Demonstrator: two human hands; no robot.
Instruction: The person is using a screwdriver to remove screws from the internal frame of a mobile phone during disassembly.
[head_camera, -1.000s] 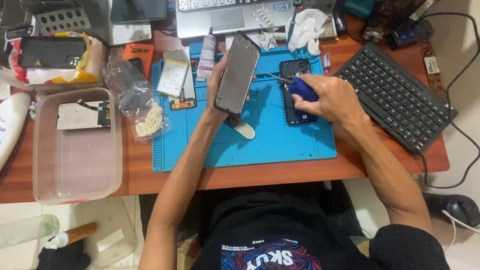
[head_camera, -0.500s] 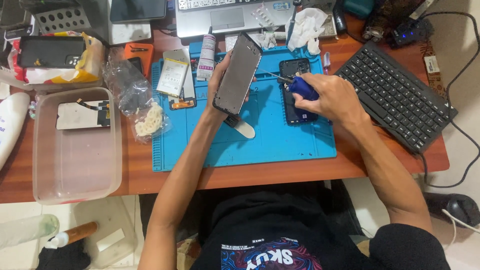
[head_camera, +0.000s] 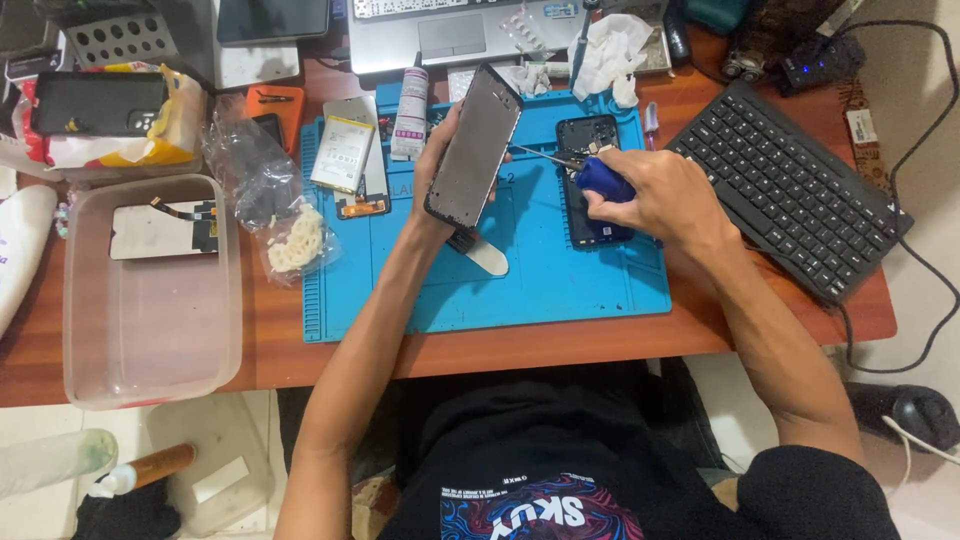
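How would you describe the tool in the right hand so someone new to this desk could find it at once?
Start at the blue work mat in the middle of the wooden desk. On its right half lies a dark opened phone body. Over it the right hand grips a screwdriver: its rounded blue handle and thin metal shaft, pointing left toward the screen panel in the left hand, set it apart.

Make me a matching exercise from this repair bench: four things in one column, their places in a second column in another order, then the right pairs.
Things:
1. phone screen panel
2. blue-handled screwdriver
3. black keyboard
4. clear plastic tub

Places:
A. far right of the wooden desk
B. in the right hand
C. left end of the desk
D. raised in the left hand above the blue mat

Pairs: 1-D, 2-B, 3-A, 4-C
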